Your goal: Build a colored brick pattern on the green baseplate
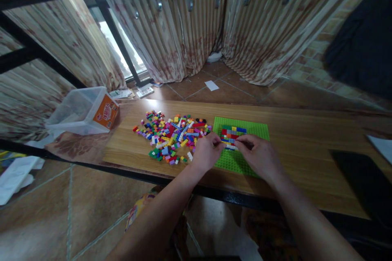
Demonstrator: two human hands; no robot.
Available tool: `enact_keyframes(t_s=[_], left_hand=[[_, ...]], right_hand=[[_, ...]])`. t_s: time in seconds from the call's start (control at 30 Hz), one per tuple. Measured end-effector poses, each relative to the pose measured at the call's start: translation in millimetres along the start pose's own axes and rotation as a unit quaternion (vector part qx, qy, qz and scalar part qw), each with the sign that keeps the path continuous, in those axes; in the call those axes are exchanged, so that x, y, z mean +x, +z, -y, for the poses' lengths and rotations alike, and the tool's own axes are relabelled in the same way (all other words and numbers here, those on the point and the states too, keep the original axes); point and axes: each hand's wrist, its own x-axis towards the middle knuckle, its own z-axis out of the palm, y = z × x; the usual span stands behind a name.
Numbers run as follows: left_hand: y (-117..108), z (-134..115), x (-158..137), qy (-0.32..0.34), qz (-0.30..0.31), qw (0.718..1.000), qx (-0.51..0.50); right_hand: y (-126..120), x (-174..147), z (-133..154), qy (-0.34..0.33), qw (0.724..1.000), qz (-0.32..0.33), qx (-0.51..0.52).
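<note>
A green studded baseplate [239, 164] lies on the table, carrying a block of coloured building bricks [234, 130] in red, blue, green, yellow and white. At the near left edge of this block, my left hand [206, 151] has its thumb and finger pinched together on the bricks, by a thin yellow piece. My right hand [260, 155] pinches the bricks at the near right edge, its fingers curled. Exactly which brick each hand grips is too small to tell. Part of the baseplate is hidden behind my hands.
Left of the baseplate spreads a pile of loose bricks [171, 132]. A clear plastic box [76, 110] with an orange label stands beyond the left end of the wooden table [306, 138]. A black flat object [358, 179] lies at the right.
</note>
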Motion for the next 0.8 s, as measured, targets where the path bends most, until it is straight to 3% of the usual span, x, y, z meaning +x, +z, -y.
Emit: enact_keyframes(t_s=[0.37, 0.63, 0.73, 0.8], left_hand=[[1.5, -0.8, 13.1, -0.066, 0.029, 0.997, -0.028], [1.6, -4.0, 10.2, -0.06, 0.027, 0.997, -0.042], [-3.4, -3.5, 7.4, -0.075, 0.062, 0.992, -0.081], [-9.7, -3.8, 6.3, -0.101, 0.092, 0.984, -0.118]], right_hand=[[10.6, 7.7, 1.7, 0.01, 0.998, 0.004, -0.055], [11.4, 5.4, 5.5, 0.002, 0.998, -0.001, -0.055], [2.3, 7.9, -1.7, 0.018, 1.0, 0.012, -0.011], [-4.6, 12.8, -10.1, 0.028, 0.999, -0.016, 0.004]])
